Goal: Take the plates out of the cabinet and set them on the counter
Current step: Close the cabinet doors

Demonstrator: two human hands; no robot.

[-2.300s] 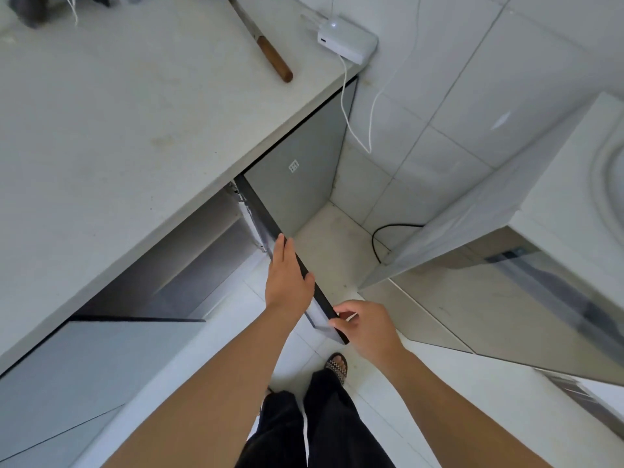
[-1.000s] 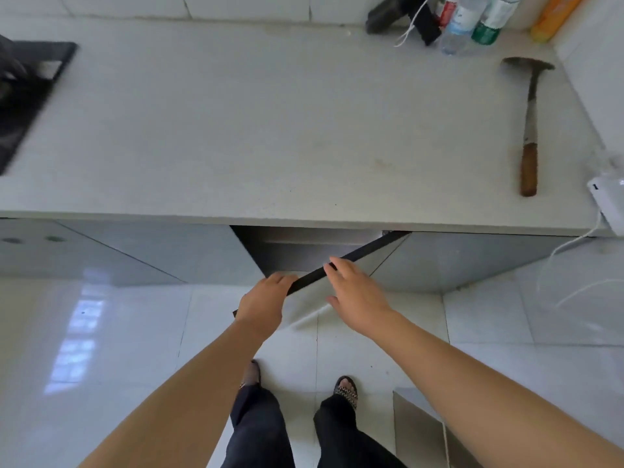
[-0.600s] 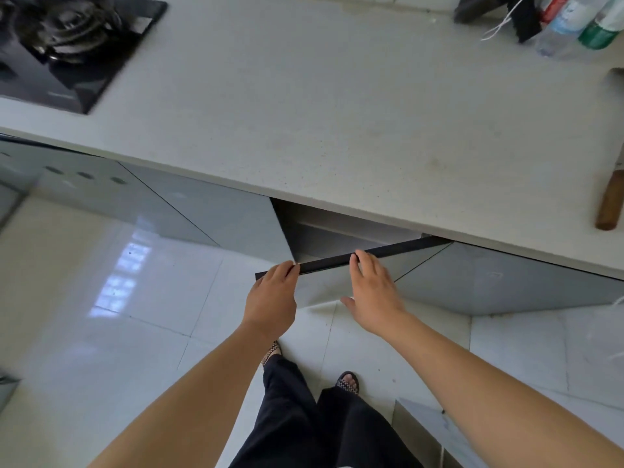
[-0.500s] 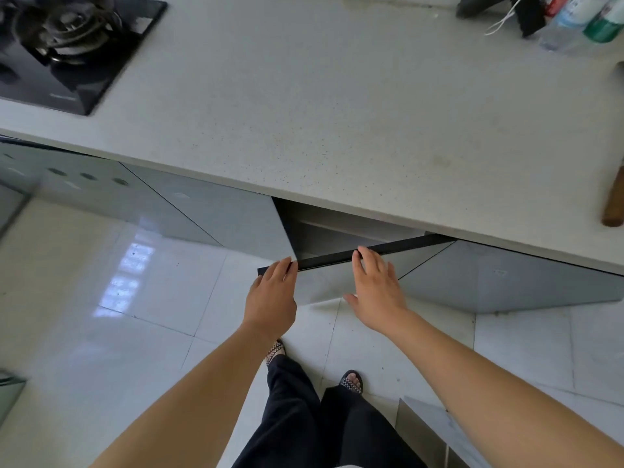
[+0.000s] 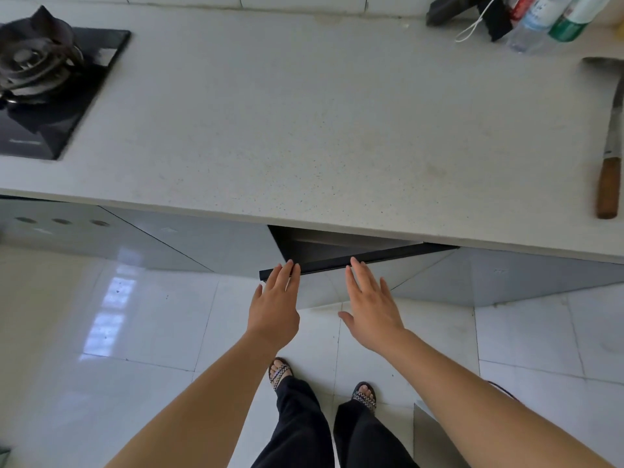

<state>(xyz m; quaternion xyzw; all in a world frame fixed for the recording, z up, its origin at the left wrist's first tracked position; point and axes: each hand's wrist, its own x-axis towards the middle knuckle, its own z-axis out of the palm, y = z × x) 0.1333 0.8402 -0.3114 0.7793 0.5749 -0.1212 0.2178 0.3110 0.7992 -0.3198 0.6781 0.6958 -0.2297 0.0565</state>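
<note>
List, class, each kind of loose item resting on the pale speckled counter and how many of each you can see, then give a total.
Wooden-handled cleaver: 1
Plastic bottles: 3, namely the clear bottle, the green-banded bottle and the red-labelled bottle
Black object with a white cord, cut off by the frame's top edge: 1
Total: 5
No plates on the counter yet.

Speckled off-white stone worktop [image 5: 304, 130]; glossy grey cabinet door with black top edge [image 5: 354, 261]; black glass gas hob [image 5: 50, 106]; brown wooden-handled steel cleaver [image 5: 607, 184]; black-and-white checkered sandals [image 5: 279, 371]; black trousers [image 5: 300, 430]; glossy white floor tiles [image 5: 135, 315].
</note>
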